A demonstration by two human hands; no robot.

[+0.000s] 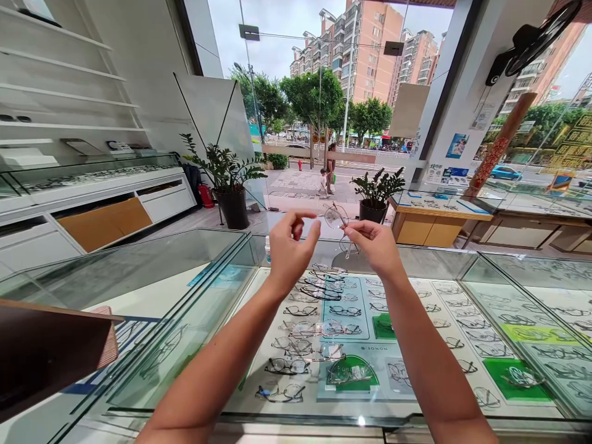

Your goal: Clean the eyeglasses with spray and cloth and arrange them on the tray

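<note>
A pair of thin-rimmed eyeglasses (335, 217) is held up above the glass display case (439, 254). My right hand (374, 245) pinches it between thumb and fingertips near the middle of the frame, and one clear lens stands upright. Just left of the eyeglasses is my left hand (295, 245), its thumb and index finger apart and its other fingers curled, with nothing seen between them. Under both hands, several rows of eyeglasses (345, 311) lie in the case; my forearms hide part of them.
Near the left hand stands a small white bottle (267, 250). A dark brown panel (50, 351) juts in at the lower left. Beyond the case are two potted plants (231, 206), a wooden-front counter (439, 228) and a glass shopfront. A wall fan (531, 43) hangs at upper right.
</note>
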